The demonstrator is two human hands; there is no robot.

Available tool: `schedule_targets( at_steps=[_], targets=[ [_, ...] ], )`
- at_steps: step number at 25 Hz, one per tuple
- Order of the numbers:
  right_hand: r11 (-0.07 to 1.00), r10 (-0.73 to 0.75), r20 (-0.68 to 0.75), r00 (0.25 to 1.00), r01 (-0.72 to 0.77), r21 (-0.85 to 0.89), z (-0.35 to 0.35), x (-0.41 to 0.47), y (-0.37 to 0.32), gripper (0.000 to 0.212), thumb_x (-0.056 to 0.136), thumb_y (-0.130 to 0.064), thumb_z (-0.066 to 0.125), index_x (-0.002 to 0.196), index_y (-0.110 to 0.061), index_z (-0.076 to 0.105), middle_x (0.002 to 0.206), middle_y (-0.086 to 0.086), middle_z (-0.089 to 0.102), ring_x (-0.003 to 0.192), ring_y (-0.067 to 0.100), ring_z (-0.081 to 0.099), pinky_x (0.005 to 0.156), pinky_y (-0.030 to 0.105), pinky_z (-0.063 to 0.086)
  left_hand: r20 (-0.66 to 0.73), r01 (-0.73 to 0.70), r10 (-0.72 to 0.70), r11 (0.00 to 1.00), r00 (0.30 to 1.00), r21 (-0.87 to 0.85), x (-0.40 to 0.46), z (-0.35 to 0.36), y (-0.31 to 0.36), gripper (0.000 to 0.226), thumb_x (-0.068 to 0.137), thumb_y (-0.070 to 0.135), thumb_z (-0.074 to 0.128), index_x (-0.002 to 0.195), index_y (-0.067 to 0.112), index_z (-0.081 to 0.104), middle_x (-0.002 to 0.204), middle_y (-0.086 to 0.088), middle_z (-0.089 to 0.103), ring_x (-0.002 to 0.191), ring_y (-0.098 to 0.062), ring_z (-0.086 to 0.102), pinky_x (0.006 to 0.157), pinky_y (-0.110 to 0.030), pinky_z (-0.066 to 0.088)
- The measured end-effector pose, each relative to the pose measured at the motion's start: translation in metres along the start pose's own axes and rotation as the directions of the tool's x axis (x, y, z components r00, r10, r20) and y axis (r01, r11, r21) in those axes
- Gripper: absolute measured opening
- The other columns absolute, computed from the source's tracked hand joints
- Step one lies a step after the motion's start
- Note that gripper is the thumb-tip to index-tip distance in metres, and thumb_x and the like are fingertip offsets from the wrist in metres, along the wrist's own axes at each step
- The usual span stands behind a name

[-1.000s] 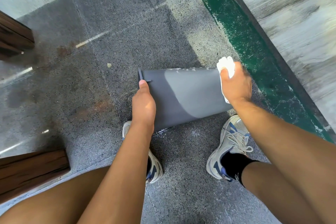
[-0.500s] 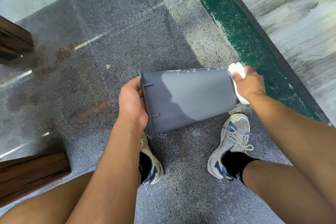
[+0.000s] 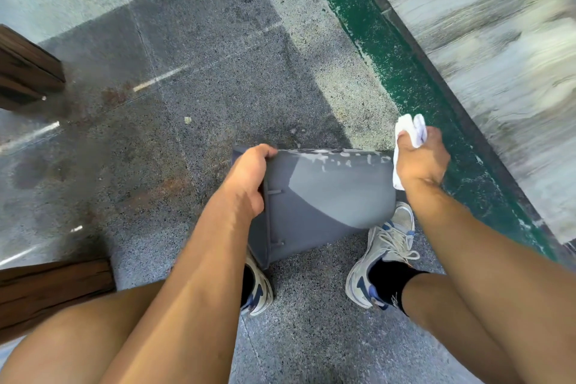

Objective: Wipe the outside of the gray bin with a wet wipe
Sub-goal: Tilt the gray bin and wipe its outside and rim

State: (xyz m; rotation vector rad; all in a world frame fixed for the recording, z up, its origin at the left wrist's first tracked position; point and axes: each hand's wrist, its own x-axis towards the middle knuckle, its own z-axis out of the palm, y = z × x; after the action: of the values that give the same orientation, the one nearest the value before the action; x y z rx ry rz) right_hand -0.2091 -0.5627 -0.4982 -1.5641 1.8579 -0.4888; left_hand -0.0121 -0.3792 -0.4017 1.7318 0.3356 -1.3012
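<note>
The gray bin (image 3: 324,199) lies on its side above the stone floor, its rim to the left and its base to the right. White flecks mark its upper edge. My left hand (image 3: 249,178) grips the rim, fingers curled over the top edge into the opening. My right hand (image 3: 420,159) is closed on a white wet wipe (image 3: 411,131) and presses it against the bin's base end. The bin's inside and far side are hidden.
My two feet in white and blue sneakers (image 3: 386,246) stand under the bin. Dark wooden furniture legs (image 3: 28,72) stand at the left, with a wooden beam (image 3: 53,290) lower left. A green strip (image 3: 389,56) and a marbled wall run along the right.
My left hand shifted from the bin's side to grip over the rim's top edge. The bin rotated and tilted. My right hand with the wipe stayed at the base end.
</note>
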Motion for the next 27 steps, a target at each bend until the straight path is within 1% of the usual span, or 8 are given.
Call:
schedule_targets(
  at_steps=[4,6,9,14,18,21,24,27],
  targets=[
    [0.991,-0.035,0.117,0.992,0.019,0.134,-0.013,-0.026,-0.041,0.031,0.093,-0.039,0.053,0.116,-0.02,0.059,0.096,-0.003,0.062,0.085,0.022,0.059,0.076,0.03,0.051,0.02,-0.024,0.025,0.996,0.999,-0.09,-0.016,0.011,0.0,0.015,0.094,0.02,0.055,0.088,0.011,0.066,0.077,-0.01,0.073,0.062,-0.028,0.067,0.069,-0.043,0.058],
    [0.974,-0.042,0.221,0.974,-0.009,0.225,-0.014,-0.045,-0.056,0.022,0.094,-0.041,0.046,0.101,-0.024,0.06,0.084,-0.004,0.061,0.076,0.02,0.058,0.063,0.029,0.046,0.022,-0.064,0.067,0.992,0.998,-0.112,-0.023,0.013,0.002,0.022,0.094,0.024,0.056,0.103,0.009,0.07,0.096,-0.014,0.076,0.075,-0.031,0.071,0.078,-0.049,0.059],
    [0.969,-0.075,0.286,0.955,0.003,0.245,-0.013,-0.067,-0.071,0.032,0.089,-0.046,0.039,0.081,-0.026,0.062,0.075,0.0,0.061,0.073,0.028,0.06,0.064,0.035,0.048,-0.004,-0.089,0.09,0.987,0.996,-0.135,-0.032,0.01,-0.002,0.037,0.09,0.034,0.06,0.116,0.01,0.071,0.109,-0.015,0.076,0.095,-0.035,0.074,0.089,-0.055,0.055],
    [0.92,-0.314,0.458,0.832,0.149,0.362,-0.009,-0.105,-0.09,0.039,0.095,-0.021,0.056,0.133,-0.029,0.061,0.106,-0.012,0.07,0.084,0.004,0.067,0.072,0.028,0.058,-0.017,-0.085,0.083,0.96,0.996,-0.266,-0.031,0.004,-0.018,0.062,0.093,0.068,0.039,0.115,0.022,0.074,0.105,-0.006,0.079,0.099,-0.029,0.074,0.095,-0.046,0.053],
    [0.884,-0.465,0.394,0.793,0.397,0.245,0.007,-0.136,-0.087,0.056,0.085,-0.034,0.066,0.14,-0.034,0.054,0.13,-0.008,0.065,0.114,0.01,0.062,0.099,0.035,0.051,-0.045,-0.062,0.051,0.956,0.998,-0.287,-0.022,-0.001,-0.016,0.065,0.093,0.071,0.036,0.113,0.022,0.073,0.106,-0.007,0.078,0.098,-0.025,0.073,0.092,-0.038,0.055],
    [0.849,-0.516,0.37,0.773,0.519,0.101,0.017,-0.158,-0.086,0.06,0.091,-0.036,0.064,0.147,-0.027,0.047,0.132,0.0,0.059,0.12,0.02,0.056,0.099,0.033,0.042,-0.027,-0.062,0.057,0.959,0.998,-0.277,-0.022,0.001,-0.012,0.062,0.098,0.065,0.034,0.112,0.018,0.072,0.106,-0.006,0.077,0.101,-0.02,0.071,0.097,-0.035,0.052],
    [0.861,-0.481,0.376,0.792,0.508,0.032,0.024,-0.166,-0.091,0.055,0.095,-0.042,0.059,0.147,-0.026,0.049,0.128,0.003,0.055,0.12,0.025,0.053,0.098,0.036,0.041,-0.04,-0.061,0.052,0.954,0.998,-0.294,-0.02,0.002,-0.011,0.065,0.099,0.064,0.033,0.13,0.015,0.063,0.127,-0.008,0.068,0.116,-0.024,0.064,0.109,-0.041,0.045],
    [0.845,-0.486,0.365,0.794,0.533,-0.036,0.03,-0.175,-0.092,0.049,0.096,-0.041,0.058,0.143,-0.029,0.054,0.123,0.004,0.054,0.112,0.027,0.055,0.09,0.037,0.043,-0.045,-0.029,0.016,0.954,0.999,-0.297,-0.019,0.0,-0.011,0.063,0.101,0.062,0.031,0.11,0.013,0.07,0.111,-0.012,0.074,0.097,-0.023,0.071,0.09,-0.031,0.054]
  ],
)
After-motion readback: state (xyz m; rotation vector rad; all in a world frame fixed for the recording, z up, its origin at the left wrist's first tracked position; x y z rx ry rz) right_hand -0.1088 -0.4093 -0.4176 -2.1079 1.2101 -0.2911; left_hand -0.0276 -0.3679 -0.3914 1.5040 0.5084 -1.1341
